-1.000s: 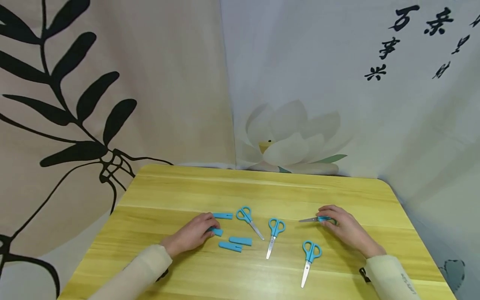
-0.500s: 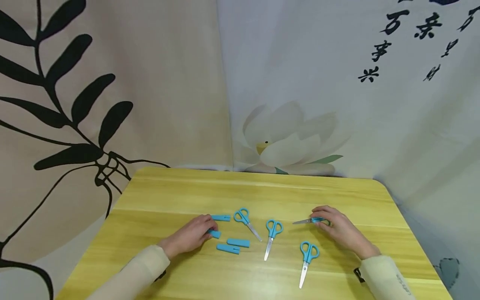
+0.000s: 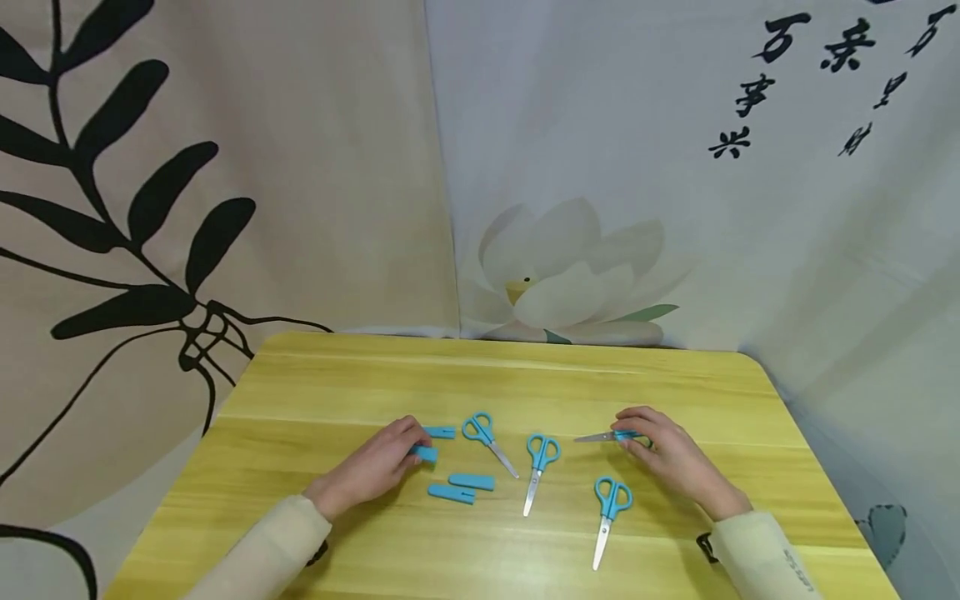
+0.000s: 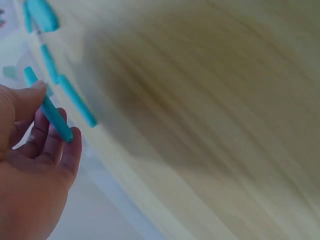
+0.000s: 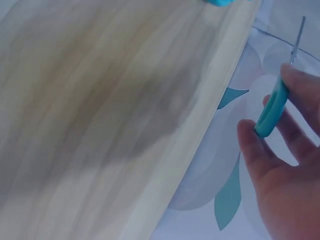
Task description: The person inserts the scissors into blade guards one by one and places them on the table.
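My left hand [image 3: 373, 462] pinches a blue scissors cover [image 3: 424, 453] between thumb and fingers; the left wrist view shows that cover [image 4: 52, 112] held lengthwise, apart from the table. My right hand [image 3: 678, 457] grips a pair of blue-handled scissors [image 3: 596, 437] by the handles, blades pointing left. In the right wrist view the handle [image 5: 272, 111] lies between thumb and fingertips. Beyond the left hand lies another blue cover [image 3: 441, 432]. Two more covers [image 3: 472, 482] [image 3: 452, 493] lie side by side nearer the front.
Between the hands lie three scissors with bare blades: one at the back left [image 3: 477, 427], one in the middle [image 3: 542, 452], one nearer the front right [image 3: 612, 497]. All rest on a yellow wood-grain table [image 3: 360, 375]. A printed curtain [image 3: 360, 167] hangs behind its far edge.
The left hand has raised its cover slightly. My right hand has brought its scissors a little to the left. The whole head view has shifted slightly; the loose scissors and covers stay put.
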Demonstrator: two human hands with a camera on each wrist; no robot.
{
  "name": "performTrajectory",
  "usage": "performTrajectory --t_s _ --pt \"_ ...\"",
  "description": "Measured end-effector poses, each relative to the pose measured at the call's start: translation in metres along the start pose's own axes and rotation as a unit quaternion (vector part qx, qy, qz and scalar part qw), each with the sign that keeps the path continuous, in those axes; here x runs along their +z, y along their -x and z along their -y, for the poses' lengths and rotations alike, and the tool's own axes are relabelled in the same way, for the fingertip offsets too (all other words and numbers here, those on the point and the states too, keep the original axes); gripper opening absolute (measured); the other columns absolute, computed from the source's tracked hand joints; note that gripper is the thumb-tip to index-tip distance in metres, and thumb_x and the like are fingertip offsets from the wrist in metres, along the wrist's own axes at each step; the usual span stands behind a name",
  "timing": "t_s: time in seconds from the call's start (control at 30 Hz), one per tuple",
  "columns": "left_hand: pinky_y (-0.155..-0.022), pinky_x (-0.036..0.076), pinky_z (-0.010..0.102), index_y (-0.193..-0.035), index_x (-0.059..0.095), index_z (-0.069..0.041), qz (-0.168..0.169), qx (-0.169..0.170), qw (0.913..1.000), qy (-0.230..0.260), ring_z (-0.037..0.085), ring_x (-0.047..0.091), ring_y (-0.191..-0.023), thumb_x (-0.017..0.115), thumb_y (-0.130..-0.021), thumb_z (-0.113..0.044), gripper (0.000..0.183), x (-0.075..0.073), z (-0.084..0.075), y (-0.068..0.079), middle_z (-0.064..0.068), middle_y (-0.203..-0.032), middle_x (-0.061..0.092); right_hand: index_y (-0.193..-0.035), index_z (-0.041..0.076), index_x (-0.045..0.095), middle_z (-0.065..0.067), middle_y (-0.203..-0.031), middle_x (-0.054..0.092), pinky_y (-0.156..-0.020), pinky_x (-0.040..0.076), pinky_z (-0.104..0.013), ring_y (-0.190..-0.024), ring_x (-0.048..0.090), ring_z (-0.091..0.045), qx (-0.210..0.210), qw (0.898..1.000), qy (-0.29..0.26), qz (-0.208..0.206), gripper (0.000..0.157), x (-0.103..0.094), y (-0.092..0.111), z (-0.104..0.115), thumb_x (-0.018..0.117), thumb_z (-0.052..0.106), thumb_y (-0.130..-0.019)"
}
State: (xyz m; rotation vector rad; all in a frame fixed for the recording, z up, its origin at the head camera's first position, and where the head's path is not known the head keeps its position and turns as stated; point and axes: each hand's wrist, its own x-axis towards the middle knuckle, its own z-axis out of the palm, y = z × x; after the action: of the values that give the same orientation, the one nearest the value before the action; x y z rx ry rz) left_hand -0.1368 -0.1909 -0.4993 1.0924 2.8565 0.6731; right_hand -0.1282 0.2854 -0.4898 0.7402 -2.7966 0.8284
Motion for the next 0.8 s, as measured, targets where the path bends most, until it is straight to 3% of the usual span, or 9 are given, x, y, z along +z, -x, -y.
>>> performTrajectory --t_s 0.23,0.53,0.8 --pt "-0.09 0.057 0.033 -0.117 0.067 -0.005 -0.056 0.002 0.9983 0.019 0.014 0.06 -0.102 0.071 -0.098 -0.004 0.019 -0.006 -0.012 -0.004 0.0 -0.112 0.059 -0.119 0.006 0.073 -0.011 -0.13 0.064 -0.094 0.055 -0.055 -0.118 0.063 -0.036 0.012 1.0 0.002 -0.012 0.025 0.0 -0.001 0.014 0.075 0.004 -0.094" --pt "-0.09 0.057 0.034 -0.117 0.066 -0.008 -0.096 -0.013 0.9942 0.048 0.012 0.059 -0.103 0.071 -0.098 -0.003 0.02 -0.013 -0.028 -0.013 -0.002 -0.115 0.058 -0.115 0.006 0.073 -0.011 -0.126 0.066 -0.089 0.056 -0.054 -0.116 0.064 -0.035 -0.019 0.995 0.038 -0.093 0.027 0.002 -0.003 0.035 0.079 0.001 -0.089" --pt "-0.087 0.056 0.033 -0.114 0.067 -0.007 -0.135 -0.009 0.9901 0.036 0.015 0.056 -0.101 0.07 -0.098 -0.001 0.017 -0.017 -0.046 -0.021 0.0 -0.113 0.058 -0.113 0.005 0.073 -0.011 -0.125 0.066 -0.09 0.054 -0.053 -0.117 0.06 -0.035 -0.029 0.991 0.04 -0.124 0.026 0.001 -0.009 0.056 0.08 0.0 -0.089"
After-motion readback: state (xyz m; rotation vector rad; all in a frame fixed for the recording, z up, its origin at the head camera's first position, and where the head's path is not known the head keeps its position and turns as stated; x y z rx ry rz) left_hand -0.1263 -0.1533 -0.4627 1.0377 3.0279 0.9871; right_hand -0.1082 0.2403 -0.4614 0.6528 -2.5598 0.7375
